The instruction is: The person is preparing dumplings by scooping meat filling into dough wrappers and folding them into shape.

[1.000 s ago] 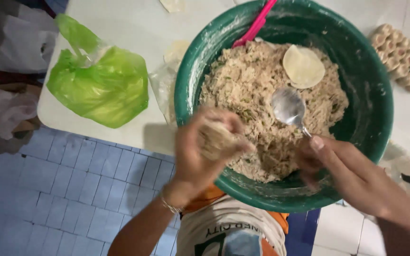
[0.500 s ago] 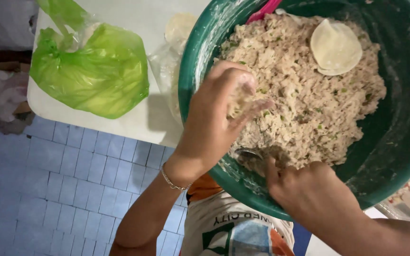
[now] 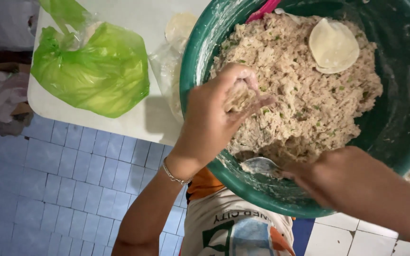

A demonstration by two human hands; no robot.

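A big green bowl (image 3: pixel 395 118) holds a heap of pale minced filling (image 3: pixel 304 85) flecked with green. A round white dough wrapper (image 3: pixel 333 45) lies on the filling at the far side. My left hand (image 3: pixel 219 114) hovers over the bowl's near-left part, fingers cupped around a filled wrapper (image 3: pixel 239 97). My right hand (image 3: pixel 342 178) is at the bowl's near rim, gripping a metal spoon (image 3: pixel 261 166) whose bowl rests at the edge of the filling. A pink utensil handle (image 3: pixel 264 8) sticks out at the bowl's far rim.
The bowl stands on a white table (image 3: pixel 134 118). A green plastic bag (image 3: pixel 96 71) lies on the table's left part, and a clear bag with round wrappers (image 3: pixel 176 33) sits beside the bowl. Blue floor tiles (image 3: pixel 62 189) show below the table edge.
The view has shifted nearer to the bowl. My left hand stays over the filling with the wrapper. My right hand with the spoon has drawn back from mid-bowl to the near rim.
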